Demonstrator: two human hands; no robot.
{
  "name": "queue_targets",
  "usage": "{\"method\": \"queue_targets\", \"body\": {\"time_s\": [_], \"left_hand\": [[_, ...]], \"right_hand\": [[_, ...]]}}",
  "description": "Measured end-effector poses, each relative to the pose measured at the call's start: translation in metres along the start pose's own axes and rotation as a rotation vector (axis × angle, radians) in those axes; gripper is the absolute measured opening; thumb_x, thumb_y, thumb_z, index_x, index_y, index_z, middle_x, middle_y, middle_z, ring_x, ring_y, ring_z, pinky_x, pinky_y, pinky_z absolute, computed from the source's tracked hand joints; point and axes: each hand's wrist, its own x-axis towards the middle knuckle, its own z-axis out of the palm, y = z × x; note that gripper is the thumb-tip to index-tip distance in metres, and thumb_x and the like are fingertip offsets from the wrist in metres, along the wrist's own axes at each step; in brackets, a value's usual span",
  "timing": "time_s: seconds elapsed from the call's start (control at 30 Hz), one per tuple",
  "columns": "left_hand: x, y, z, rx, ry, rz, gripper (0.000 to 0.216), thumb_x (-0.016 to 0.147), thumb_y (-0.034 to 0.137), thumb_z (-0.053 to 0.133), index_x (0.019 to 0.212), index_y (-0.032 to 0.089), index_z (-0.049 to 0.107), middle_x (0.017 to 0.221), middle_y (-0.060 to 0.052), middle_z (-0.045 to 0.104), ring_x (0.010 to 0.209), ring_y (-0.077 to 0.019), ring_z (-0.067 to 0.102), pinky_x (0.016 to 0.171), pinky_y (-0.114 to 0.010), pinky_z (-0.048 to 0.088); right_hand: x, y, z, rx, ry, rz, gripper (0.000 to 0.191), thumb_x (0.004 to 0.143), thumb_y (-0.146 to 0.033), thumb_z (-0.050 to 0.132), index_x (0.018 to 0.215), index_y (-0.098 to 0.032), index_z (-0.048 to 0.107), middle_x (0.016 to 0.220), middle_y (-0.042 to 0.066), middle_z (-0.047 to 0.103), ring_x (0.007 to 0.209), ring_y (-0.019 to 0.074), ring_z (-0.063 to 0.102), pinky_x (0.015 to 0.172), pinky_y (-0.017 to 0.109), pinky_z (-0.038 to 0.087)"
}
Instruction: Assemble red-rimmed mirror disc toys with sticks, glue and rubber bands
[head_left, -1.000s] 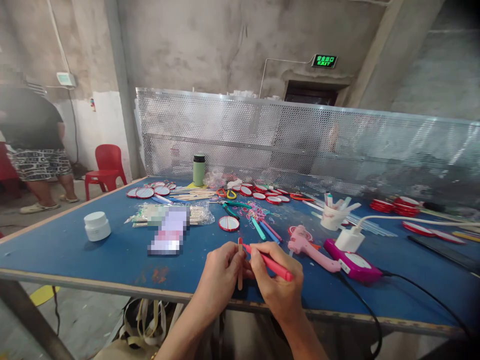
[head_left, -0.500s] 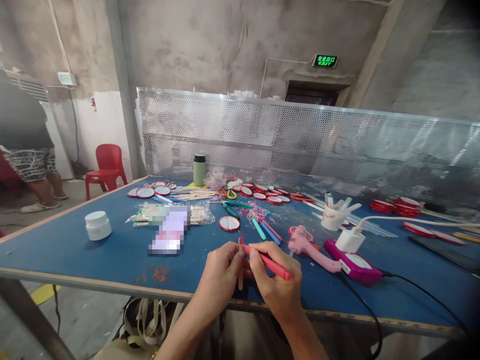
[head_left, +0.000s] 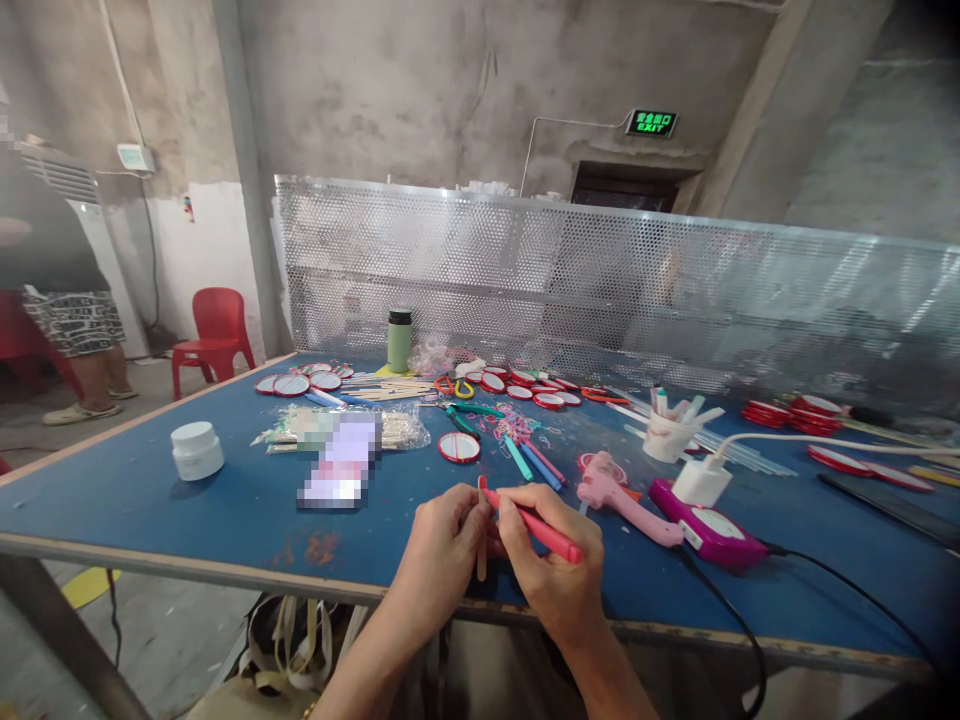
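My left hand (head_left: 448, 532) pinches a flat wooden craft stick (head_left: 481, 562) upright near the table's front edge. In my right hand (head_left: 559, 550) is a red marker pen (head_left: 551, 537), held like a writing tool, its tip against the upper part of the stick. The stick's top end looks red. Just beyond my hands lies a round disc with a red rim (head_left: 458, 447). Teal, blue and pink markers (head_left: 517, 458) rest to the right of it. A pink glue gun (head_left: 626, 500) lies right of my right hand.
On the blue table (head_left: 247, 540) are a white jar (head_left: 196, 451), a blurred phone (head_left: 341, 465), a bag of sticks (head_left: 409, 428), a green bottle (head_left: 399, 342), a cup of pens (head_left: 666, 437) and a purple power strip (head_left: 709, 525) with cables. A perforated metal panel (head_left: 465, 270) stands behind.
The red now covers the stick's top end more fully. My hands have barely moved. The person in the left background has shifted slightly.
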Motion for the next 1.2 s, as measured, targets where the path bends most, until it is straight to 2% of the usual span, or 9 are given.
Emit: {"method": "queue_targets", "body": {"time_s": [1.1,1.2], "left_hand": [[0.0009,-0.0033,-0.0005,0.015,-0.001,-0.001,0.032,0.095,0.035,0.043,0.069,0.019,0.053,0.047,0.004,0.053,0.045,-0.0115,0.049,0.050,-0.021,0.034],[0.0003,-0.0011,0.0000,-0.010,-0.002,-0.011,0.032,0.094,0.036,0.044,0.069,0.019,0.053,0.046,0.004,0.055,0.046,-0.0120,0.051,0.051,-0.021,0.036]], "right_hand": [[-0.0008,0.0005,0.0005,-0.007,-0.017,-0.026,0.014,0.088,-0.012,0.056,0.081,-0.019,0.065,0.069,-0.001,0.066,0.060,0.0119,0.062,0.060,0.023,0.048],[-0.0006,-0.0002,-0.0001,-0.013,0.027,-0.028,0.013,0.088,-0.012,0.057,0.083,-0.019,0.066,0.070,-0.001,0.068,0.061,0.0118,0.063,0.061,0.022,0.049]]}}
